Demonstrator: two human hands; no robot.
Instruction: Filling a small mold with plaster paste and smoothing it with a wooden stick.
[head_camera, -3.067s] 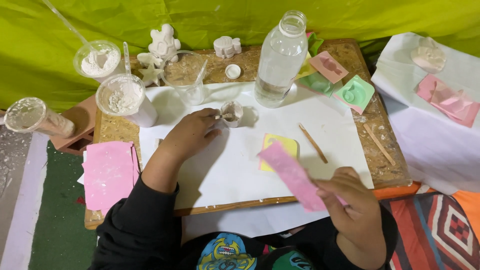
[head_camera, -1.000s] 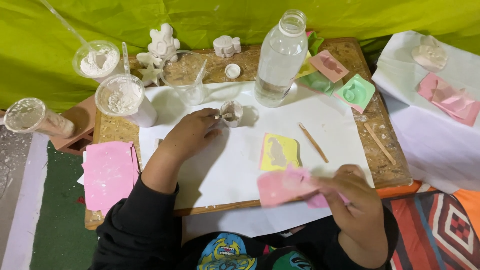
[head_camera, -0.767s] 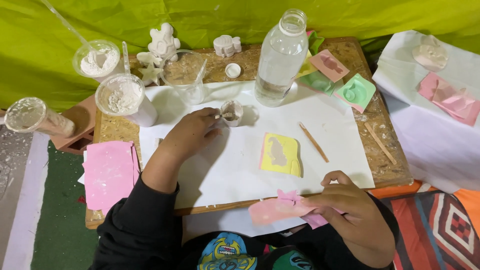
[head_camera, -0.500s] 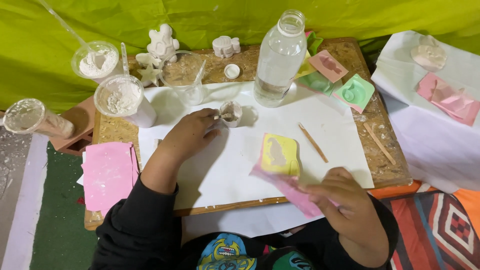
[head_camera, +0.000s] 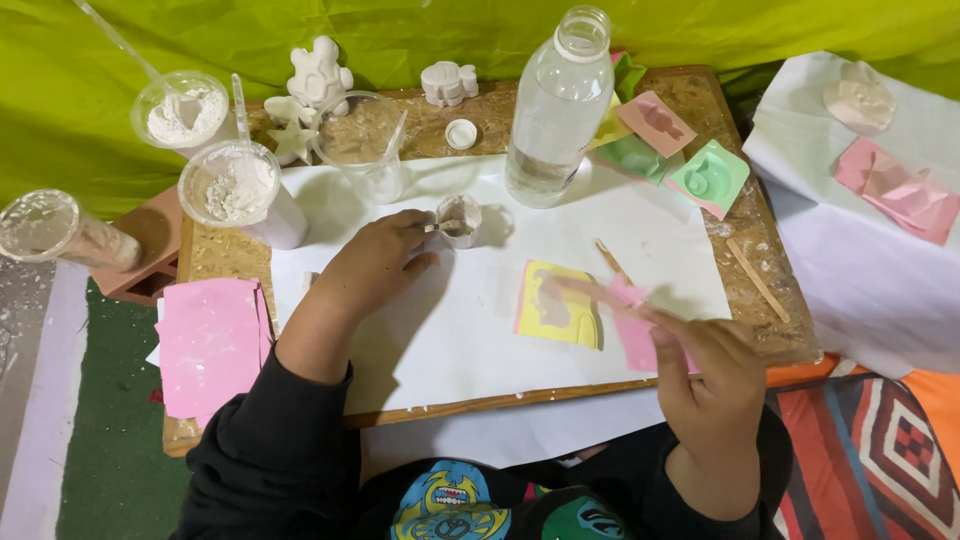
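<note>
Looking down from your head camera, your left hand (head_camera: 375, 265) rests on the white paper-covered surface (head_camera: 470, 330), fingers closed on a small tool at the little plaster-smeared white cup (head_camera: 460, 219). Your right hand (head_camera: 705, 365) pinches a floppy pink rubber mould (head_camera: 632, 320), lifted just beside the yellow square mould (head_camera: 558, 305), which lies flat holding some white plaster. Green moulds (head_camera: 710, 177) wait unfilled.

Chipboard table (head_camera: 745, 330), white paper (head_camera: 470, 320), bottle (head_camera: 555, 110)
</note>
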